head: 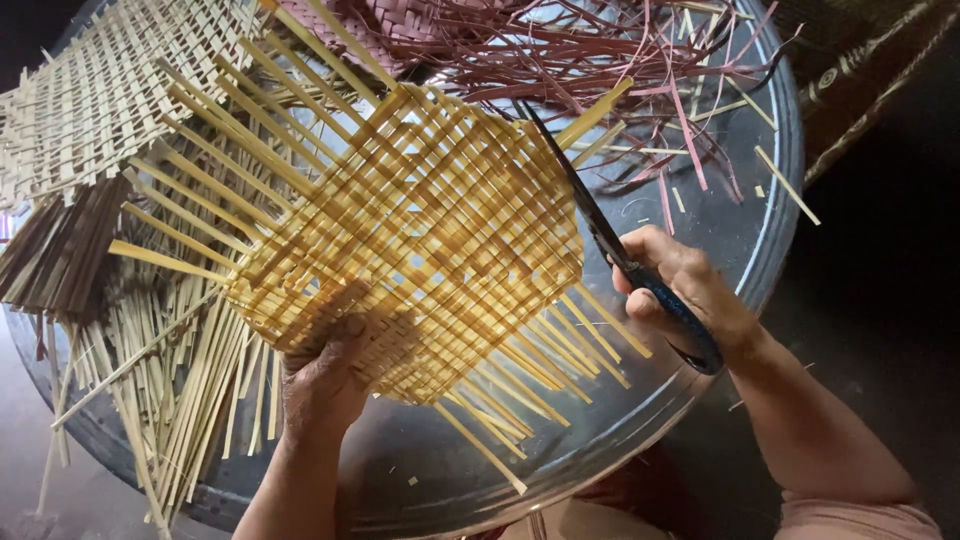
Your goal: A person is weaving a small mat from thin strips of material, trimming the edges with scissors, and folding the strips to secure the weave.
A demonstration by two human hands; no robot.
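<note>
Left hand (322, 385) closed on the lower edge of a half-woven yellow mat of flat bamboo strips (420, 235), holding it tilted above the round grey metal tray (770, 240). Right hand (680, 290) wrapped tight around the dark blue handles of long black-bladed scissors (600, 235), blades lying along the mat's right edge, tip toward the far corner, just beside loose strip ends. Risk 1: cutting into the woven body instead of the free ends, likely if the blades drift inward, since the edge weave looks loose and open. Risk 2: the weave sliding apart, likely if the left hand's grip on 1 corner slackens or twists the mat. Risk 3: uneven ends, likely given strips jutting out at different lengths along the lower right edge. Risk 4: snagging on the tangle of reddish-purple strips (610, 65) behind the blade tip. Also about: a pale cream woven panel (90, 100) at the upper left, a bundle of dark brown strips (55, 255) at the left, loose pale strips (190, 390) hanging over the tray's near rim.
</note>
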